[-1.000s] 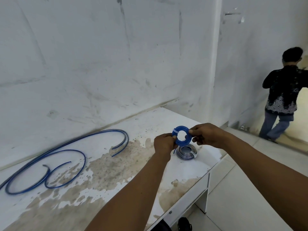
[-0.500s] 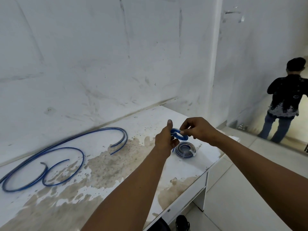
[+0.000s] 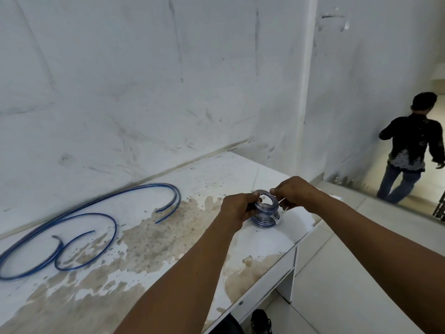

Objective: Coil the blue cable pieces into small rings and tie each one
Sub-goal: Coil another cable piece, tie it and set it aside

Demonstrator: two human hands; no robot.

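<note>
- Lowering a coiled blue ring onto a tied ring near the desk right end, your left hand and right hand pinch its rim with curled fingers
- Release unevenly and the stack could topple off the nearby edge
- A loose tie would let the coil spring open
- Uncoiled blue cable pieces wait well apart on your left
</note>
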